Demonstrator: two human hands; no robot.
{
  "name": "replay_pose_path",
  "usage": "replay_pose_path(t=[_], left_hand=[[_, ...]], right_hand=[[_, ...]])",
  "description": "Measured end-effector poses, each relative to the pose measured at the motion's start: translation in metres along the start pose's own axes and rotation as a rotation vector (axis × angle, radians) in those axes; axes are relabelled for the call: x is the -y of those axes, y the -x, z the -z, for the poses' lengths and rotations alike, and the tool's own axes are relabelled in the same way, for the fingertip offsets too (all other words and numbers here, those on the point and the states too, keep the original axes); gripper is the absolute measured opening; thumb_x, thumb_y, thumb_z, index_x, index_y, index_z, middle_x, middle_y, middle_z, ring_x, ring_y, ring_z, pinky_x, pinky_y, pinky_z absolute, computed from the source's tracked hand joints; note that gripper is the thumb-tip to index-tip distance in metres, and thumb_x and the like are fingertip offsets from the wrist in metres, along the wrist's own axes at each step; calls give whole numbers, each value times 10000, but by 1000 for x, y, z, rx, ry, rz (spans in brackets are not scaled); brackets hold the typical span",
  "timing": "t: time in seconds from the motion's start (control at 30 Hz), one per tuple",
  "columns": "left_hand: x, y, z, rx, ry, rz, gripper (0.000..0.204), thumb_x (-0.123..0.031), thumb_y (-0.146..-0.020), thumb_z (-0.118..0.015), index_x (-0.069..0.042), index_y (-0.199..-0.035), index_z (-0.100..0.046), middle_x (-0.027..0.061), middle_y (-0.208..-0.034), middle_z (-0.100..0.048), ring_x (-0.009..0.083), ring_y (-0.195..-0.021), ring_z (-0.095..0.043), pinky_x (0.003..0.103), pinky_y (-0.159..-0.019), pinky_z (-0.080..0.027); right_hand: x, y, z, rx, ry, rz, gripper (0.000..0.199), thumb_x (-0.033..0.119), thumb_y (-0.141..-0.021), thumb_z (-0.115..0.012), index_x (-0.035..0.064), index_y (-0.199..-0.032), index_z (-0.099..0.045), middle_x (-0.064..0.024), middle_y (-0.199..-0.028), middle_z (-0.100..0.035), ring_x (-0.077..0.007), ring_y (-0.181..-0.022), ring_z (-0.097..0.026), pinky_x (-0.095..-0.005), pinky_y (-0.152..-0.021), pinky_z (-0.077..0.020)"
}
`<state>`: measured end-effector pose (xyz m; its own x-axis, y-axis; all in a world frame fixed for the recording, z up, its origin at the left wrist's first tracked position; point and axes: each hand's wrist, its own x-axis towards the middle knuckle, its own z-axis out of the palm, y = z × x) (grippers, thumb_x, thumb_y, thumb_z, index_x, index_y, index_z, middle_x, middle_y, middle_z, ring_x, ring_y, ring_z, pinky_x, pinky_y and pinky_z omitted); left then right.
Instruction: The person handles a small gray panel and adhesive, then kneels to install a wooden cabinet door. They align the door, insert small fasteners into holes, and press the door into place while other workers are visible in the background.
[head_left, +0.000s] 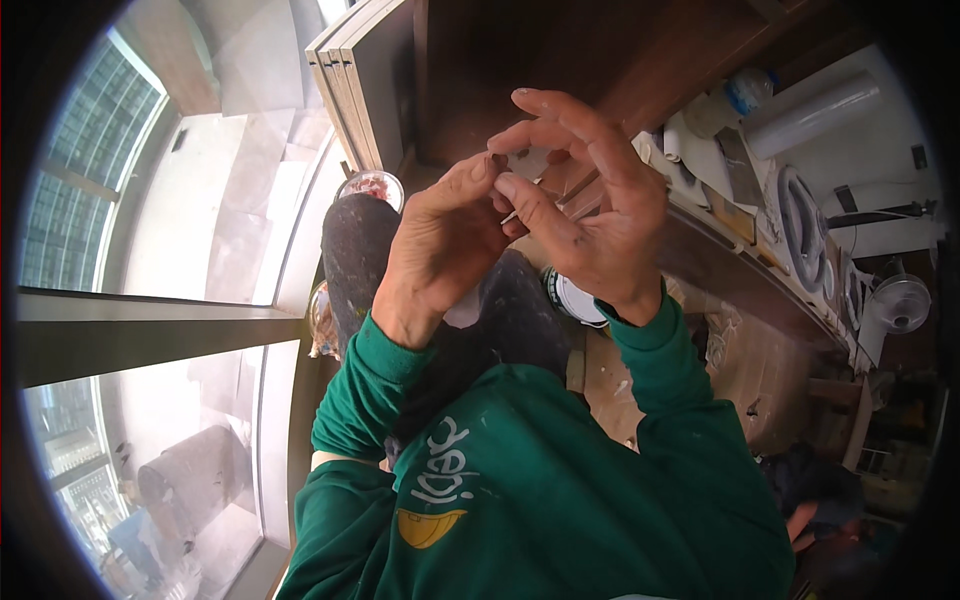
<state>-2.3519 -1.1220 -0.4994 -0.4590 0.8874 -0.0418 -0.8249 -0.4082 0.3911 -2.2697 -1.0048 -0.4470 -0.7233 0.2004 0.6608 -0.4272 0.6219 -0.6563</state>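
Note:
My left hand (445, 225) and my right hand (605, 190) are raised together above my lap, fingertips almost meeting. The left thumb and fingers are pressed together around a small dark reddish-brown bit (499, 160), too small to name. The right thumb tip reaches against that spot, while the right index and middle fingers arch apart above it. A round tub (372, 186) with reddish-brown and white stuff inside stands by my left knee. Below my right wrist is a bucket (576, 298) with a whitish top and dark side, partly covered by my hand and leg.
Pale-edged panels (350, 85) lean upright ahead on the left, beside dark brown boards. Windows (190, 210) line the left side. The shelf (730, 225) on the right holds a large roll (815, 113), a plastic bottle (748, 92) and loose pieces. Another container (322, 322) stands left of my leg.

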Motion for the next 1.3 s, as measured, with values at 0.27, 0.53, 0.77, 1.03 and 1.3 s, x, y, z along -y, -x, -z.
replay_pose_path(t=[0.27,0.53,0.77,1.03,1.3], left_hand=[[6,0,6,35,42,35,231,-239,-826,-730,-93,-974,-630,-10,-779,-574,118,-775,-513,289,-703,-363],[28,-8,27,-75,156,75,157,-210,-848,-706,-99,-931,-633,-15,-770,-552,111,-777,-515,293,-691,-373],[39,-10,28,-65,122,129,163,-226,-847,-710,-100,-927,-647,-4,-808,-611,119,-782,-543,299,-690,-382],[47,-16,30,-89,101,169,195,-253,-849,-710,-92,-945,-656,0,-819,-634,139,-787,-560,308,-711,-396],[55,-21,36,-103,67,192,231,-288,-866,-704,-91,-970,-643,-16,-852,-614,134,-816,-540,299,-719,-390]], right_hand=[[-1,-3,16,-110,222,146,597,-32,-744,-732,-18,-1294,-499,-155,-1158,-646,-178,-923,-656,-273,-754,-481],[-16,15,31,-93,86,-1,695,3,-700,-739,68,-1343,-484,-90,-1092,-678,-185,-942,-655,-299,-769,-490],[-32,30,20,-19,95,-43,676,-38,-713,-702,115,-1338,-493,-52,-930,-704,-193,-822,-684,-306,-728,-527],[-44,33,27,29,54,-59,640,-32,-726,-697,81,-1322,-493,-48,-868,-701,-174,-765,-662,-291,-715,-519],[-60,38,29,-4,76,-73,614,20,-695,-691,125,-1280,-532,-18,-796,-689,-191,-703,-648,-306,-675,-517]])
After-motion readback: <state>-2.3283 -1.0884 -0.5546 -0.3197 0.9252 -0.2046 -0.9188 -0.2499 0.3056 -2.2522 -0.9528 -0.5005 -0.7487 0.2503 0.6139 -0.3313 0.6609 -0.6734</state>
